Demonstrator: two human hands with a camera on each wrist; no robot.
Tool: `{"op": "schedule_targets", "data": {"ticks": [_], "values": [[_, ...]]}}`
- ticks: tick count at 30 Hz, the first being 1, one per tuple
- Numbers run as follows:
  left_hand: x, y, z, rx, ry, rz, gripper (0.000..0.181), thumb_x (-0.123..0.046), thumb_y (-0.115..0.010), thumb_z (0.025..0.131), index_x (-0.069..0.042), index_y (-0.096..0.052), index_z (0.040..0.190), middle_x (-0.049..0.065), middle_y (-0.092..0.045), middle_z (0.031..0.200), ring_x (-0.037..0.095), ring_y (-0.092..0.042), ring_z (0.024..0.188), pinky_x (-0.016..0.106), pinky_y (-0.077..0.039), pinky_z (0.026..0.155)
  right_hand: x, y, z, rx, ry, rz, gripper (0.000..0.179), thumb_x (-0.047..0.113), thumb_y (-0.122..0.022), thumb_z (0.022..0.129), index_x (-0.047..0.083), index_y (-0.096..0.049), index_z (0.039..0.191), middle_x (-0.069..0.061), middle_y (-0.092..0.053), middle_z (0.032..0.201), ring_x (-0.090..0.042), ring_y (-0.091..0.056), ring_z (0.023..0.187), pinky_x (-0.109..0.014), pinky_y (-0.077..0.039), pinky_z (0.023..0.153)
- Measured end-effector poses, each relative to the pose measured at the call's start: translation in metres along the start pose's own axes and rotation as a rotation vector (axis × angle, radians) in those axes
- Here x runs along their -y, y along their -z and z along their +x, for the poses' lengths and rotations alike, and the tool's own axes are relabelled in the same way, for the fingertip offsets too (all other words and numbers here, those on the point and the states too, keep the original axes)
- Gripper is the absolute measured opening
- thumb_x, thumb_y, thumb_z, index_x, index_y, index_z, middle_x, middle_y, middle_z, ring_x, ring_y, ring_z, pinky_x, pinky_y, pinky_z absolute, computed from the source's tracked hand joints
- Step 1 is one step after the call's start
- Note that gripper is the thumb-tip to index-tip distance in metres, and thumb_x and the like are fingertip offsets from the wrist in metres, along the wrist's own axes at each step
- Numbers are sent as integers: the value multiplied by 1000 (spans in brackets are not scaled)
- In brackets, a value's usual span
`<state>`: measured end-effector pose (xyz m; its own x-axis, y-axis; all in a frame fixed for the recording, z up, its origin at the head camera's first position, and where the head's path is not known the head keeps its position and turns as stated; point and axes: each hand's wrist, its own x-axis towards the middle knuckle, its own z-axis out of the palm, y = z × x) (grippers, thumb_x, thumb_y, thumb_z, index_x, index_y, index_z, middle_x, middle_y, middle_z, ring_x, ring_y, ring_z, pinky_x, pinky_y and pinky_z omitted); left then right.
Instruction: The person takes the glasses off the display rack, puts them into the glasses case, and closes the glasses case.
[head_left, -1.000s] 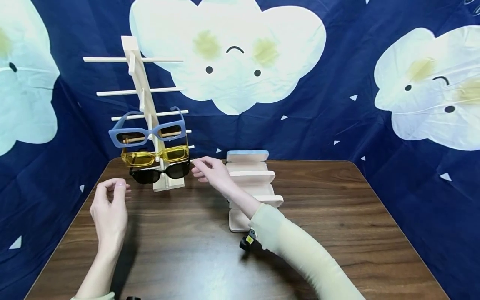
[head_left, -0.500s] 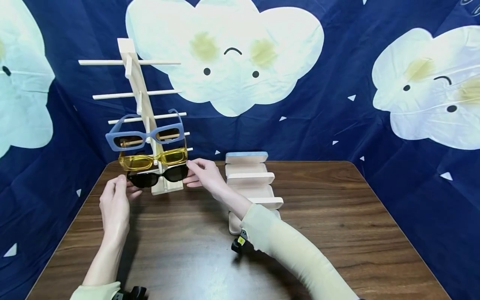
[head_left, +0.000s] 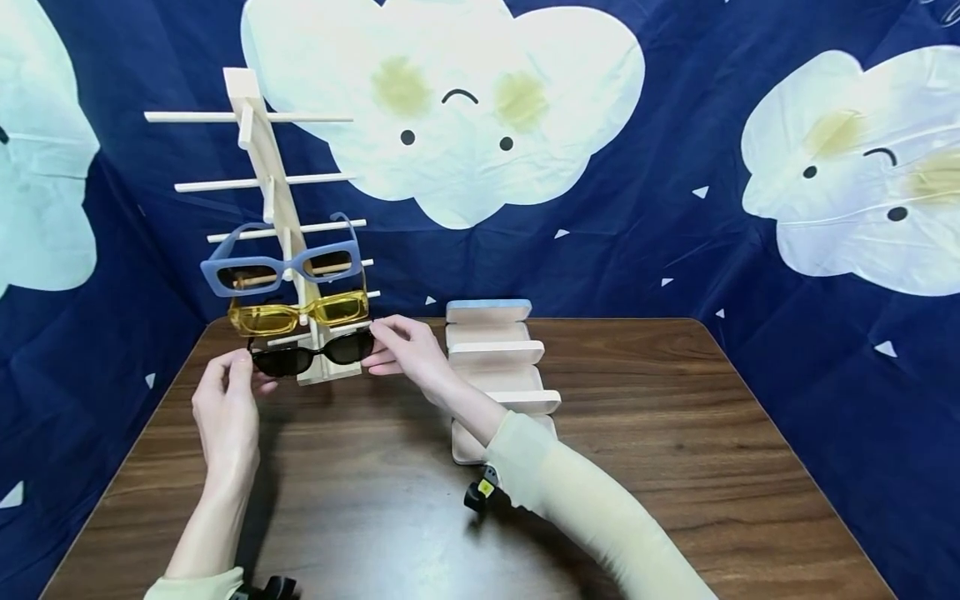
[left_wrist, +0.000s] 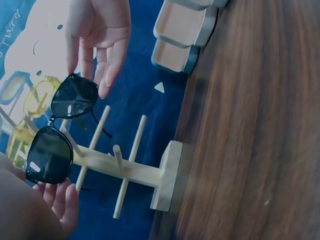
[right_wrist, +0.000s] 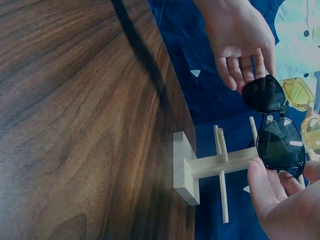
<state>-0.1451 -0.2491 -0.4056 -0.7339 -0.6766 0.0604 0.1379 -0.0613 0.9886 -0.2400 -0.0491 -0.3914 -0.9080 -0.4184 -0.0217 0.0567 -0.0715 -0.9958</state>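
Black sunglasses [head_left: 285,362] with dark lenses are held by both hands in front of the lowest part of a pale wooden display rack [head_left: 258,146]. My left hand [head_left: 227,412] pinches their left end between thumb and fingers. At the opposite end, my right hand [head_left: 412,354] grips the frame near the hinge. Both wrist views show the sunglasses [left_wrist: 50,155] in front of the rack's pegs, a hand at each end. Just above them on the rack hang yellow sunglasses [head_left: 266,320], and over those a blue pair [head_left: 247,277].
Right of the rack, several open glasses cases [head_left: 498,352] with pale linings stand in a row, partly behind my right forearm. The rack's upper pegs [head_left: 191,117] stick out sideways. A dark blue cloth with clouds [head_left: 600,267] surrounds the wooden table [head_left: 637,467].
My left hand has come in from the left and taken hold of the black sunglasses; my right fingers have closed on the other end. The sunglasses now sit slightly farther below the yellow pair.
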Motion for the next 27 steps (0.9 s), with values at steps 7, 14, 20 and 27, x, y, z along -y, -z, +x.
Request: {"op": "schedule_targets", "data": {"ticks": [7, 14, 20, 27], "values": [[0, 0, -16, -15, -5, 97, 13, -27, -57, 105, -19, -67, 101, -9, -65, 82, 0, -66, 70, 9, -54, 68, 3, 8, -11, 26, 6, -11, 36, 23, -56, 107, -5, -64, 127, -22, -70, 95, -53, -69, 104, -42, -64, 81], [2, -1, -33, -3, -49, 130, 11, -24, -57, 105, -20, -67, 103, -15, -68, 98, -1, -65, 72, 8, -52, 70, 6, 15, -20, 31, 22, -27, 33, 21, -54, 107, -3, -65, 127, -30, -71, 100, -52, -71, 102, -41, -65, 81], [0, -3, -47, 7, -116, 188, 11, -23, -57, 105, -20, -67, 104, -18, -68, 96, -2, -64, 71, 8, -49, 71, 9, 22, -30, 46, 39, -26, 36, 21, -54, 108, -6, -63, 130, -21, -69, 93, -51, -72, 101, -40, -65, 80], [1, -8, -60, 41, -122, 207, 9, -23, -58, 105, -21, -66, 104, -17, -67, 91, -4, -65, 73, 8, -50, 73, 11, 34, -44, 45, 38, -69, 36, 21, -52, 108, -4, -62, 132, -34, -69, 112, -50, -71, 104, -43, -63, 86]]}}
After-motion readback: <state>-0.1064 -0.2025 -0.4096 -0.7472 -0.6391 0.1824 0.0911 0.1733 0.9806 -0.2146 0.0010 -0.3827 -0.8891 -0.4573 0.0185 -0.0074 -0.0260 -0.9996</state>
